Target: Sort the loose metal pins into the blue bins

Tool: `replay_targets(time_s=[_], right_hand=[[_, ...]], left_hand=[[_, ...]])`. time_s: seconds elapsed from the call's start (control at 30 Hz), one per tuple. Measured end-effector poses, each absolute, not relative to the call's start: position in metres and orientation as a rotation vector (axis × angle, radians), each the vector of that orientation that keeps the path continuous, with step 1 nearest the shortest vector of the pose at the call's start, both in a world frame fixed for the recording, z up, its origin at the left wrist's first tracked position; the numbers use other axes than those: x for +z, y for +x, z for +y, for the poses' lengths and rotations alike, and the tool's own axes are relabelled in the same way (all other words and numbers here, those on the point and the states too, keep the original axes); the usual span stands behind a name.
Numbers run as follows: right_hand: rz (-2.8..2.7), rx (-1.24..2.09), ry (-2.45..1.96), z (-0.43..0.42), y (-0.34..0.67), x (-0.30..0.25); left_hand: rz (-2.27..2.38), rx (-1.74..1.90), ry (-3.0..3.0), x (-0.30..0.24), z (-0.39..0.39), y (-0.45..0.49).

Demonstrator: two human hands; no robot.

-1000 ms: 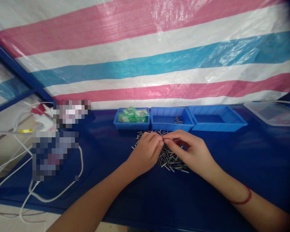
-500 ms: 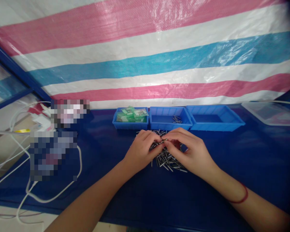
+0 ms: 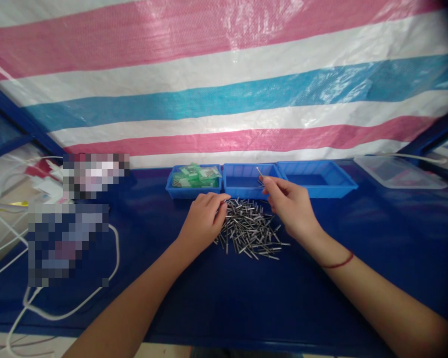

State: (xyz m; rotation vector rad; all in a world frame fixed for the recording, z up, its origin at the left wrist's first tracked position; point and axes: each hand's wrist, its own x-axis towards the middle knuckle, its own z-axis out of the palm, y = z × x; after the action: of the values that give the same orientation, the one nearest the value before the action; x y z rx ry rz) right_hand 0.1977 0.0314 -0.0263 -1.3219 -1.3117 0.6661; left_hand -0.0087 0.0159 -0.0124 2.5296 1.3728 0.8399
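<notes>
My right hand (image 3: 291,201) pinches a blind rivet (image 3: 260,172), its thin metal end pointing up and left over the front of the middle blue bin (image 3: 242,191). Several more rivets lie inside that bin, partly behind my fingers. On the table in front of the bins spreads a loose pile of blind rivets (image 3: 252,231). At the pile's left edge is my left hand (image 3: 205,216), with fingers curled and thumb close to the index finger. Whatever sits between those fingertips is too small to make out.
Left of the middle bin, a blue bin (image 3: 194,191) contains green-and-clear packets (image 3: 196,174). Another blue bin (image 3: 317,191) adjoins on the right, beside a clear plastic lid (image 3: 399,174). White cables (image 3: 115,248) loop across the table's left side. A striped sheet (image 3: 224,104) hangs behind.
My hands have parted from over the pile. The right one has risen toward the middle bin with a rivet; the left has shifted slightly left. More of the pile shows.
</notes>
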Motion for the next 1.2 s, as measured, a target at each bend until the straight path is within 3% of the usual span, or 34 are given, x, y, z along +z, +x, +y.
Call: replay_targets(time_s=[0.2,0.47,1.2], right_hand=[[-1.298,0.838,-1.258,0.024,0.198,-0.025],[-1.360,0.941,-1.248,0.013,0.192,-0.018],[-1.857,0.728,-1.174,0.003,0.182,-0.023]], left_hand=[[1.335,0.575,2.714,-0.018,0.023,-0.008],[1.394,0.580,2.697,-0.018,0.023,-0.006],[1.368,0.515,2.677,-0.017,0.026,-0.017]])
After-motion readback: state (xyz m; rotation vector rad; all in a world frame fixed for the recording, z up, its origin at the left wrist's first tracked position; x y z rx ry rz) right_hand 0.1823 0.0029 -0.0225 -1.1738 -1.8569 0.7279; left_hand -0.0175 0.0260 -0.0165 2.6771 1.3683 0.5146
